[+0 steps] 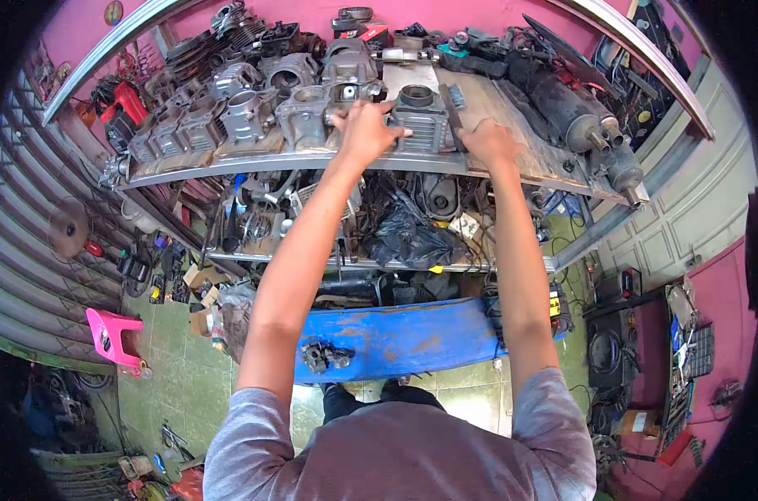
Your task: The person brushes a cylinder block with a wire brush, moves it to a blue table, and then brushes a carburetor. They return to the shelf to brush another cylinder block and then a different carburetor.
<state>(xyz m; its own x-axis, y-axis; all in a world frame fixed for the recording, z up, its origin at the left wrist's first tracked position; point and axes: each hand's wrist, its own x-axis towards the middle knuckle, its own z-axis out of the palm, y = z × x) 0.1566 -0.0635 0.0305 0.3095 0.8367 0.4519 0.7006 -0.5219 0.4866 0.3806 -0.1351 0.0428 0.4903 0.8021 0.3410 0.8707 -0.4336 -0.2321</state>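
Both my arms reach up to a shelf [554,171] of metal engine parts. My left hand [367,132] has its fingers spread, between a grey cylinder block [304,117] and a finned cylinder block [419,125] with a dark round bore. Its thumb points toward the finned block's left side. My right hand [491,144] is just right of that block, by the lower end of a dark flat bar [451,108] lying along the shelf. Its fingertips are near or on the bar; whether they grip it cannot be made out.
More cylinder blocks [245,115] line the shelf's left side; exhaust mufflers [575,113] lie at its right. A lower shelf holds black plastic [412,238] and loose parts. Below is a blue bench [395,338] with a small metal part [324,356]. A pink stool [116,338] stands left.
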